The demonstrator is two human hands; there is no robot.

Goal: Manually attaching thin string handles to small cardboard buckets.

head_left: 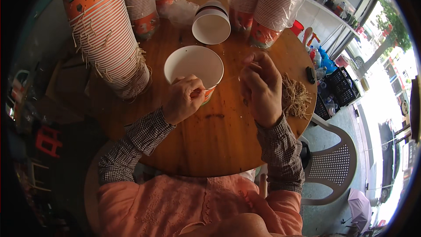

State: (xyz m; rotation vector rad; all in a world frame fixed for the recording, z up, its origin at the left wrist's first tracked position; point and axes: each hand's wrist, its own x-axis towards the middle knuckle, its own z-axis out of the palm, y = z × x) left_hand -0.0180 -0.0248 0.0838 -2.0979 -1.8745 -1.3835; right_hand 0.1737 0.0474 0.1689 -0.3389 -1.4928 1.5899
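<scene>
Wooden table (pixel 219 140), tub (pixel 197 59) facing up, axis upright, left fingers (pixel 197 91) pinching rim, right fingers (pixel 259 66) curled, grip unclear

1 head-worn fisheye view, facing down, near the hands (pixel 182 100), above table (pixel 228 145)

Round table (pixel 219 149): one cup (pixel 193 63), mouth up, left hand (pixel 186 98) at rim; right hand (pixel 262 88) apart, near string pile (pixel 295 96); tall cup stack (pixel 105 35), left.
</scene>
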